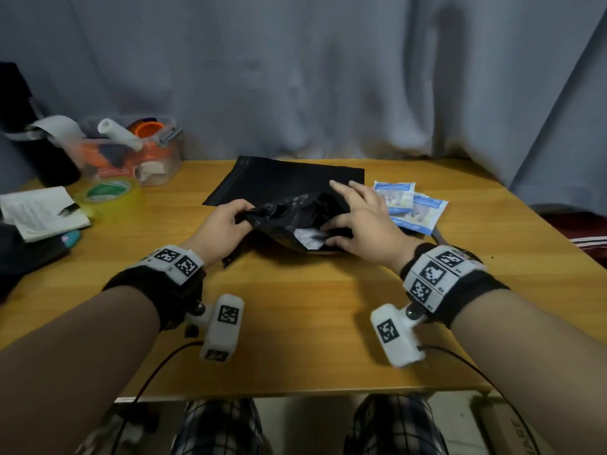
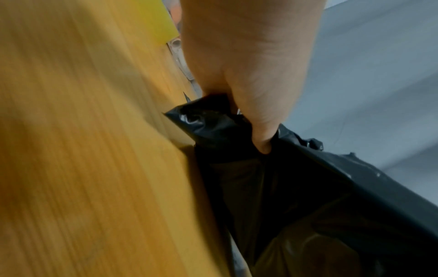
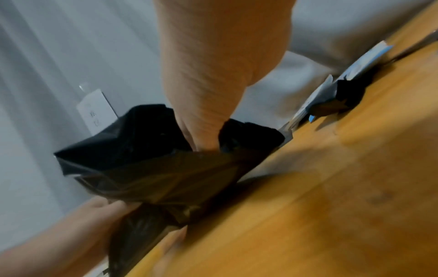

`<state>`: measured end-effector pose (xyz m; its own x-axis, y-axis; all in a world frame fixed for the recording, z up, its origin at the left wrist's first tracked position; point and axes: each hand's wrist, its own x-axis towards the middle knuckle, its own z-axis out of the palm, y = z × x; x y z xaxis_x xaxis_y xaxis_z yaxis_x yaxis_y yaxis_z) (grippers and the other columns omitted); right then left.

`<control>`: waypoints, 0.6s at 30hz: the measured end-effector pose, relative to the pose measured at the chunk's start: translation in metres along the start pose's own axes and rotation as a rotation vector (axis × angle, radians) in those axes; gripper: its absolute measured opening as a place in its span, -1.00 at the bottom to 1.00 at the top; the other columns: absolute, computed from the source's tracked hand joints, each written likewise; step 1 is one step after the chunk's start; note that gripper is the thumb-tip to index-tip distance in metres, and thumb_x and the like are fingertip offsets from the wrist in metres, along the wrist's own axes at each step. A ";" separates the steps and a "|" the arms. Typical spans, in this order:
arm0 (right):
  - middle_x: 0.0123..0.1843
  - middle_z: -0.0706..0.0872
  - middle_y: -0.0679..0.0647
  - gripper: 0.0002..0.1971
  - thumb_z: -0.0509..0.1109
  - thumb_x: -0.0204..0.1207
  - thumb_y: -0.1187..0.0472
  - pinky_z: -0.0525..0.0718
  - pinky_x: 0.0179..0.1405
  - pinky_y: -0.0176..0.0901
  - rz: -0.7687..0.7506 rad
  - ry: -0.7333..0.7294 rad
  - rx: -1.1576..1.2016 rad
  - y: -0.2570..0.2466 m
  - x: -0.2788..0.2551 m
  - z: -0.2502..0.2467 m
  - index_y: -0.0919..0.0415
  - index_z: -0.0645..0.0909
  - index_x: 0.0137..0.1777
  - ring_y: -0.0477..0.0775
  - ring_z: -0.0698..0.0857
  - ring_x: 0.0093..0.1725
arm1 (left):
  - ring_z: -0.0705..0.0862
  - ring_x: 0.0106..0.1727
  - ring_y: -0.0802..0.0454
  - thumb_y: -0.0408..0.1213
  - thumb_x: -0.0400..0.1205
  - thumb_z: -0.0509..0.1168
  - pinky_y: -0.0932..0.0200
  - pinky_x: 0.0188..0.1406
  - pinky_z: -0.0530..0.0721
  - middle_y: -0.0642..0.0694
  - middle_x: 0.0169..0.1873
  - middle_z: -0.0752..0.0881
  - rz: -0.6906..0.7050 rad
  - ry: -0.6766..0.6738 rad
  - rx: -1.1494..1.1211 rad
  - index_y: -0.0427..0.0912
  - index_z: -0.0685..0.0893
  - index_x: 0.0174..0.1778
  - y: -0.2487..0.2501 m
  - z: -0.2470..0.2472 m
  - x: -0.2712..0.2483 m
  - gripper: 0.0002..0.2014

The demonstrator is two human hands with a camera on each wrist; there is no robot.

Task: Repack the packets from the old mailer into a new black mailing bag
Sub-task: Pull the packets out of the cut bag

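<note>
old mailer (image 1: 289, 215) between both hands

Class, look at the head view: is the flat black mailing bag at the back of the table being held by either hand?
No. The flat black mailing bag lies on the table, while the left hand and right hand work the crumpled old mailer.

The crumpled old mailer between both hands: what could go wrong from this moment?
The old mailer is thin, crumpled film; the left hand grips one edge while the right hand reaches inside, so it may tear. The pull could also drag the flat new black mailing bag beneath it.
</note>
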<state>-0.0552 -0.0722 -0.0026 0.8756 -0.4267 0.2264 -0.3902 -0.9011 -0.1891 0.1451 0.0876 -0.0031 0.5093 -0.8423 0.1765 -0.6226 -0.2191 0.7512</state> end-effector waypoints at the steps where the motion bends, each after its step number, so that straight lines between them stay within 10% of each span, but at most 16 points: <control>1: 0.72 -0.03 0.01 -0.67 0.46 0.48 -0.01 -0.06 0.63 0.18 0.023 -0.047 0.019 -0.002 0.003 0.005 -0.12 0.68 0.24 0.23 -0.04 0.66 | 0.57 -0.54 0.24 -0.45 0.67 0.20 0.39 -0.59 0.48 -0.06 -0.32 0.65 -0.014 -0.006 0.011 -0.13 0.61 -0.07 -0.003 -0.002 0.000 -0.85; 4: 0.72 -0.09 0.05 -0.57 0.47 0.50 0.12 0.19 0.62 0.09 0.084 -0.187 0.161 -0.004 0.010 0.018 -0.12 0.58 0.37 0.26 0.11 0.64 | 0.67 -0.26 -0.05 -0.51 0.66 0.12 0.12 -0.30 0.62 -0.19 -0.11 0.73 -0.056 -0.046 0.064 -0.20 0.65 0.09 -0.015 -0.008 0.003 -0.76; 10: 0.72 -0.18 -0.04 -0.56 0.37 0.56 0.17 0.04 0.63 0.18 -0.057 -0.266 -0.073 -0.016 0.028 0.024 -0.21 0.53 0.41 0.25 -0.01 0.65 | 0.64 -0.25 0.04 -0.48 0.69 0.13 0.27 -0.30 0.53 -0.08 -0.23 0.73 -0.099 -0.122 0.057 -0.06 0.68 -0.10 -0.026 -0.014 0.009 -0.72; 14: 0.65 0.20 0.05 -0.58 0.25 0.63 0.22 0.54 0.27 0.00 -0.095 -0.277 -0.117 -0.028 0.040 0.023 -0.16 0.51 0.43 0.22 0.48 0.37 | 0.68 -0.18 -0.05 -0.43 0.69 0.16 0.20 -0.22 0.59 -0.12 -0.24 0.73 -0.172 -0.137 0.017 -0.06 0.64 -0.10 -0.035 -0.015 0.012 -0.78; 18: 0.63 0.26 0.06 -0.73 0.28 0.62 0.14 0.51 0.29 0.01 -0.171 -0.148 -0.148 -0.030 0.042 0.020 0.01 0.68 0.26 0.20 0.44 0.41 | 0.70 -0.13 -0.05 -0.39 0.70 0.17 0.22 -0.21 0.58 -0.10 -0.21 0.74 -0.185 -0.103 -0.040 -0.03 0.61 -0.15 -0.040 -0.019 0.009 -0.79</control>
<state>-0.0006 -0.0617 -0.0061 0.9601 -0.2614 0.0990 -0.2611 -0.9652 -0.0164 0.1864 0.0983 -0.0194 0.5476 -0.8361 -0.0311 -0.4993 -0.3564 0.7897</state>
